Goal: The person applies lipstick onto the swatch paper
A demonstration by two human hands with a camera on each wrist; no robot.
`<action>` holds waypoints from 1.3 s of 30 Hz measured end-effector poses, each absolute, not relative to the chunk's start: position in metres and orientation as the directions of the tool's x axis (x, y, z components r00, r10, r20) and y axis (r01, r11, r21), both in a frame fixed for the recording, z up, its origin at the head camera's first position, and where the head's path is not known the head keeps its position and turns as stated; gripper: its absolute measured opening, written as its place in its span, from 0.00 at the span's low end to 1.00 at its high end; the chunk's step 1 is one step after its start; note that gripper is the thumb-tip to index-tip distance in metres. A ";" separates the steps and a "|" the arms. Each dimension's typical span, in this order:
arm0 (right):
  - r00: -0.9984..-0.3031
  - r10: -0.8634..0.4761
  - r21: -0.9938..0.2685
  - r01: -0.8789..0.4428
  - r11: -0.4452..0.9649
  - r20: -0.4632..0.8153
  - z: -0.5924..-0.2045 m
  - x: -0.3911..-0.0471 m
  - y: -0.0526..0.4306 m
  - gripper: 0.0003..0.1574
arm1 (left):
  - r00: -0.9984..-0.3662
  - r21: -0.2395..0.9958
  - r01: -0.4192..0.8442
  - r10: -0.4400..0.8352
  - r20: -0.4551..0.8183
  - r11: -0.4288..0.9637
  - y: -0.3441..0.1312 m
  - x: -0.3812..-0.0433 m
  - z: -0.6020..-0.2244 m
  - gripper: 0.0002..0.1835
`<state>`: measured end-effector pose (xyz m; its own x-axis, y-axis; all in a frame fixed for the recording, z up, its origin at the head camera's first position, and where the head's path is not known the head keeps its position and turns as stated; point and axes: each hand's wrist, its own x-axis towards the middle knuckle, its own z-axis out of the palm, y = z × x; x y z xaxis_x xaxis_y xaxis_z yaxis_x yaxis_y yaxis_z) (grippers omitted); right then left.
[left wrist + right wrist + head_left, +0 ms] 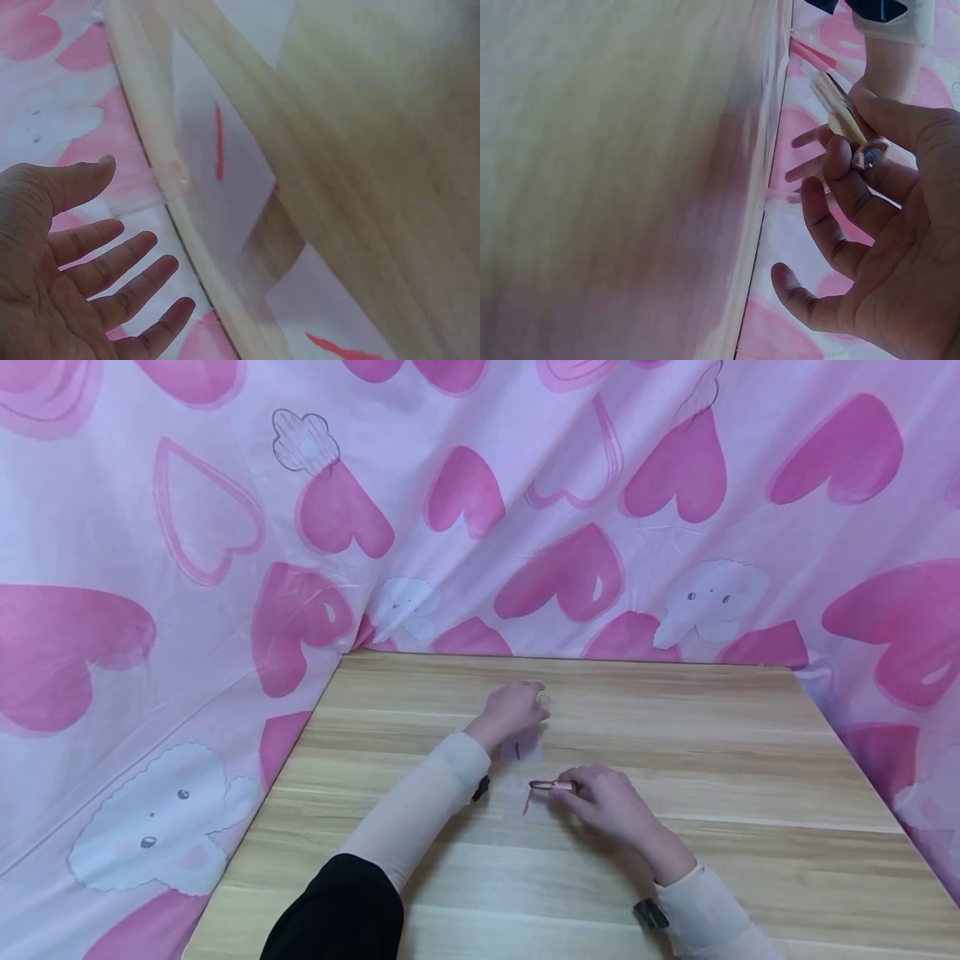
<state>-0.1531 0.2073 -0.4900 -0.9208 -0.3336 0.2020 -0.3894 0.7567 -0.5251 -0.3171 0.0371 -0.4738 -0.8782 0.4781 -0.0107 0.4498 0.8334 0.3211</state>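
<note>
My left hand [517, 710] reaches over the far middle of the table, and in the left wrist view its fingers are spread and nearly straight. A see-through strip [142, 202] shows beyond those fingertips. Close by lies a pale card [206, 150] with a red streak [219, 142]; a second pale card [322, 307] also bears red. My right hand [607, 797] pinches a slim rose-gold tool [562, 786] between thumb and fingers. Its narrow dark end points left, right at a red streak [527, 802]. I cannot tell the tool's exact kind.
The wooden table [712, 735] meets a pink heart-patterned curtain [555, 568] at the back and sides. A third pale sheet [259, 22] lies at the top of the left wrist view. A dark clip-like piece [651, 913] sits at my right cuff.
</note>
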 end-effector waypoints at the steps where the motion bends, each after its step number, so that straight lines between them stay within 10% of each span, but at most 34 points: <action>1: -0.927 -0.320 -0.540 -0.374 0.754 0.196 -0.490 -0.154 0.207 0.06 | -0.879 0.312 0.450 0.476 -0.008 0.836 0.036 -0.316 -0.474 0.31; 8: -0.954 -0.191 -0.586 -0.293 0.755 0.231 -0.488 -0.161 0.211 0.09 | -0.869 0.357 0.485 0.485 0.097 0.798 0.026 -0.298 -0.462 0.24; 17: -0.943 -0.063 -0.660 -0.275 0.699 0.327 -0.483 -0.166 0.212 0.11 | -0.817 0.850 0.338 0.574 0.052 0.404 0.020 -0.273 -0.453 0.20; 39: -0.890 -0.117 -0.642 -0.403 0.652 0.440 -0.484 -0.169 0.212 0.06 | -0.746 0.940 0.264 0.664 0.057 0.215 0.023 -0.265 -0.450 0.08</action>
<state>-0.1692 0.2116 -0.4836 -0.8904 -0.1168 0.4400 -0.4029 0.6520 -0.6423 -0.2653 0.0228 -0.4504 -0.7456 0.6640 0.0574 0.2638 0.2149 0.9403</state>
